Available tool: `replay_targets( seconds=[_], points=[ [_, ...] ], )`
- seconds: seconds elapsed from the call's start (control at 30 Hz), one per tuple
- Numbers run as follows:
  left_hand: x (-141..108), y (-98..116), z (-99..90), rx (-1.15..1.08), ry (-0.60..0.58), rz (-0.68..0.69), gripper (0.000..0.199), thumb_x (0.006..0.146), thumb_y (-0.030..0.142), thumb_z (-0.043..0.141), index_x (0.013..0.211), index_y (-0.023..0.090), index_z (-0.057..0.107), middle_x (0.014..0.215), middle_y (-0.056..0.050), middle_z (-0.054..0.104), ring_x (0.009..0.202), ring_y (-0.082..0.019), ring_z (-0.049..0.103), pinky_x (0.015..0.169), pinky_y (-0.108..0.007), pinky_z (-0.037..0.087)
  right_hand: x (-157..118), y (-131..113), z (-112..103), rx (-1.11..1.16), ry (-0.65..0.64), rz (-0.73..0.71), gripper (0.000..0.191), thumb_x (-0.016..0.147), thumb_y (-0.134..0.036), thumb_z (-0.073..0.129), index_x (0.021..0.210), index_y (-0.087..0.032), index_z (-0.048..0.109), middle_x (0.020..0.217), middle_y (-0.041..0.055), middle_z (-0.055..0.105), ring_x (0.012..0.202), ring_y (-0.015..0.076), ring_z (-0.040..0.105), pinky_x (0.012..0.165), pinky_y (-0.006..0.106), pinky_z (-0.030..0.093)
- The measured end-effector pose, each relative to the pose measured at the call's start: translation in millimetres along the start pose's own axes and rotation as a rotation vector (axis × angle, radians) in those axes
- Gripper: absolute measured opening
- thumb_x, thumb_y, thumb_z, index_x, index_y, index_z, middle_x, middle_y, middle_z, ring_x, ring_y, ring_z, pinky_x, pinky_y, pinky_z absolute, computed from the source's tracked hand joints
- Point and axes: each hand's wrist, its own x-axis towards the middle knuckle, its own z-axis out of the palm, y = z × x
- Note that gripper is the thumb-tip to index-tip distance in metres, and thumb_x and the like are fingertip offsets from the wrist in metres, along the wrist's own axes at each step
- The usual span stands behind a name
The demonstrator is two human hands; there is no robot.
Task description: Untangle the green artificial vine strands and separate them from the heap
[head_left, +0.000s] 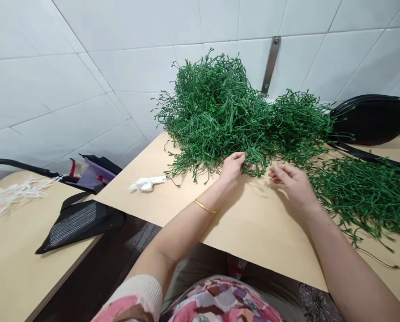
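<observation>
A big tangled heap of thin green plant stems with small knobbed tips (216, 112) rises against the wall at the back of the table. At its front edge my left hand (232, 166), with a gold bangle on the wrist, is closed on a few of the green stems. My right hand (292, 181) hovers just to the right, its fingers curled together in a pinch; whether anything thin is between them is too small to make out. Beside my right forearm lies a second, flatter pile of green stems (371, 192).
A crumpled white tissue (146, 183) lies on the light wooden table (186, 214). A black bag (371, 118) stands at the back right. Across a gap on the left, another table (5, 259) holds white strands (22, 192) and a black mesh pouch (75, 223).
</observation>
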Motion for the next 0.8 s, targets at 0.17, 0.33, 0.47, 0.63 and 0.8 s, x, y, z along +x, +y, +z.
replay_targets(
  seconds=[0.17,0.33,0.47,0.63,0.8],
  points=[
    [-15.6,-10.6,5.9,0.086,-0.152,0.031,0.01,0.067,0.009,0.063,0.065,0.013,0.054,0.059,0.006,0.049,0.051,-0.003,0.04,0.054,-0.019,0.032,-6.2,-2.4,20.9,0.181,-0.115,0.039,0.042,0.057,-0.048,0.078,0.083,-0.018,0.063,0.069,-0.0017,0.059,0.061,0.0099,0.051,0.057,0.024,0.045],
    [-26.2,-12.8,6.3,0.264,-0.332,0.062,0.01,0.062,0.01,0.066,0.064,0.013,0.056,0.059,0.005,0.052,0.058,-0.004,0.045,0.06,-0.019,0.035,-1.4,-1.5,20.5,0.321,0.072,0.069,0.03,0.048,-0.033,0.08,0.062,-0.018,0.057,0.064,-0.0014,0.06,0.06,0.0116,0.053,0.056,0.026,0.044],
    [-31.9,-8.0,7.1,0.307,-0.345,0.112,0.014,0.066,0.019,0.067,0.06,0.014,0.056,0.057,0.005,0.049,0.056,-0.005,0.041,0.06,-0.021,0.034,0.1,-0.7,17.2,0.344,0.151,0.12,0.02,0.048,-0.025,0.074,0.059,-0.018,0.058,0.06,-0.0006,0.061,0.055,0.0118,0.052,0.052,0.026,0.044],
    [-34.7,-6.7,10.9,0.157,-0.288,0.195,0.01,0.062,0.019,0.071,0.064,0.015,0.063,0.068,0.002,0.058,0.067,-0.007,0.05,0.07,-0.023,0.041,3.7,0.4,10.5,0.432,0.084,0.261,0.019,0.049,-0.022,0.067,0.059,-0.02,0.051,0.055,-0.0022,0.059,0.049,0.0137,0.055,0.05,0.031,0.05],
    [-23.7,-3.4,5.6,-0.028,-0.297,-0.05,0.014,0.058,0.016,0.072,0.062,0.014,0.059,0.065,0.001,0.06,0.064,-0.008,0.055,0.068,-0.024,0.044,5.4,-0.8,6.3,0.432,0.131,0.274,0.021,0.047,-0.019,0.065,0.057,-0.02,0.046,0.057,-0.0022,0.061,0.049,0.012,0.056,0.049,0.028,0.049]
  ],
)
